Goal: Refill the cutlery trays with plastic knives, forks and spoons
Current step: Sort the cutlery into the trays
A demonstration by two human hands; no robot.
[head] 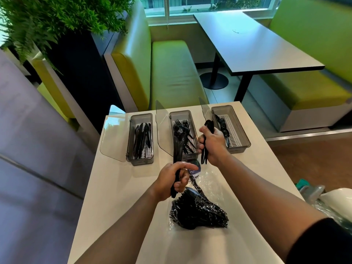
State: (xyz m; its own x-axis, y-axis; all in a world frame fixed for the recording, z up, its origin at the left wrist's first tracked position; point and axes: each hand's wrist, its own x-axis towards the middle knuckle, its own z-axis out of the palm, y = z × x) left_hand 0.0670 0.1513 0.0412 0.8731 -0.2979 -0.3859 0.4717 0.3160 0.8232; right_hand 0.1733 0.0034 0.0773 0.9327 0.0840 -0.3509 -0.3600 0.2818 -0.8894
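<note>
The white bench point(114, 187) carries three clear rectangular trays in a row near its far edge: a left tray point(140, 162), a middle tray point(180, 112) and a right tray point(245, 143), set apart from one another. Each lid point(114, 138) stands open at its tray's left side. Nearer, at the centre, lies a clear plastic bag point(198, 214) of black cutlery.

I read no text, numbers or brands anywhere. A dark round patch point(197, 169) on the clear bag point(209, 185), just past the left hand's point(171, 180) fingertips point(193, 165), was too blurred. A small mark point(236, 31) on the far table point(247, 50) was illegible.
</note>
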